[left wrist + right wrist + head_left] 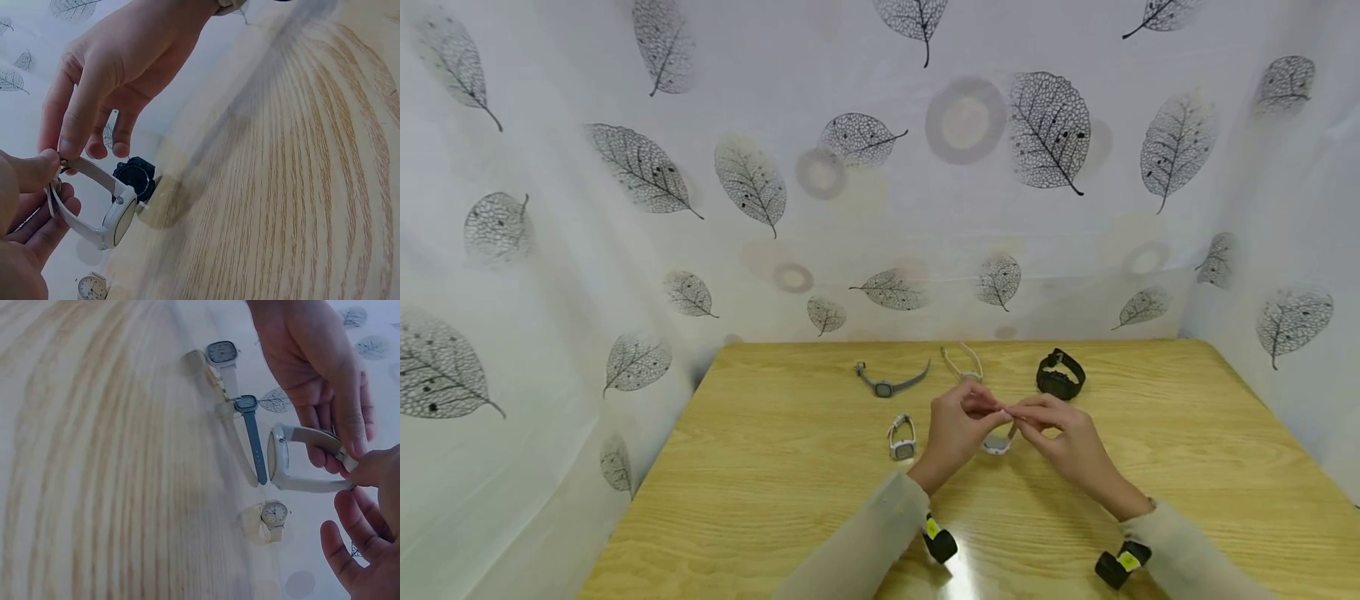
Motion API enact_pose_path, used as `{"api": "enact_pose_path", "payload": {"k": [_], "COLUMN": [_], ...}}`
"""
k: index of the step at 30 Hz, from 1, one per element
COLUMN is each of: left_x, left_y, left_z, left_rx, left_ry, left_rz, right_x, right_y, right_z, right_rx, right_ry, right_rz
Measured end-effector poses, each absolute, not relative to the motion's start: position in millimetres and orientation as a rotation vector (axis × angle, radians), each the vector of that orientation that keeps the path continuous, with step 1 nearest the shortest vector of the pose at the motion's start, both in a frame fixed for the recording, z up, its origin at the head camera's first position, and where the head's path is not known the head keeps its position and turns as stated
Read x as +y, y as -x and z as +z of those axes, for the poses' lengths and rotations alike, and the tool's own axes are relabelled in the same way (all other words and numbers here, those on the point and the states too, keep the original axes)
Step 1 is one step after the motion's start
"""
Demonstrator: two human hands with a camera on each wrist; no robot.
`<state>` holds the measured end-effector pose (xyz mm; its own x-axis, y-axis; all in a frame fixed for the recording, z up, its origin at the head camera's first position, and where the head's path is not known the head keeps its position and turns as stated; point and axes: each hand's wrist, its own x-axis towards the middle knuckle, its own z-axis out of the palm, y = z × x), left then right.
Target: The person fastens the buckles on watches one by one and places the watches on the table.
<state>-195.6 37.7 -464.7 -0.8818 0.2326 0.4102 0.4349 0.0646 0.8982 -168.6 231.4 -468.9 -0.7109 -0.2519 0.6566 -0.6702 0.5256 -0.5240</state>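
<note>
A white wristwatch [996, 447] hangs with its case downward below both hands, its strap bent into a loop. My left hand [958, 429] pinches one strap end near the buckle between thumb and fingers. The right hand [1066, 433] pinches the strap at the same spot, and the fingertips of both hands meet there. In the left wrist view the white watch [119, 219] shows its case side-on, and the buckle is partly covered by fingers. From the right wrist view, the looped watch [279, 457] is held above the table.
On the wooden table [760, 483] lie a white square-faced watch [902, 450], a grey-blue watch [883, 389] laid out long, a pale-strapped watch [972, 377] and a black watch [1060, 383]. A leaf-patterned curtain [880, 225] stands behind the table.
</note>
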Motion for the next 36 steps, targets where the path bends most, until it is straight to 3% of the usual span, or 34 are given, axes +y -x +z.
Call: {"api": "enact_pose_path", "payload": {"k": [27,36], "left_x": [27,26], "left_y": [199,199], "left_z": [-467,-468], "left_rx": [-2.466,-2.483], "left_ry": [0.704,0.673], "left_rz": [-1.861,-1.836], "right_x": [231,232], "right_y": [172,170], "right_z": [-467,-465], "right_rx": [-2.317,-2.334], "right_ry": [-0.604,-0.669], "right_rz": [1.305,1.308]}}
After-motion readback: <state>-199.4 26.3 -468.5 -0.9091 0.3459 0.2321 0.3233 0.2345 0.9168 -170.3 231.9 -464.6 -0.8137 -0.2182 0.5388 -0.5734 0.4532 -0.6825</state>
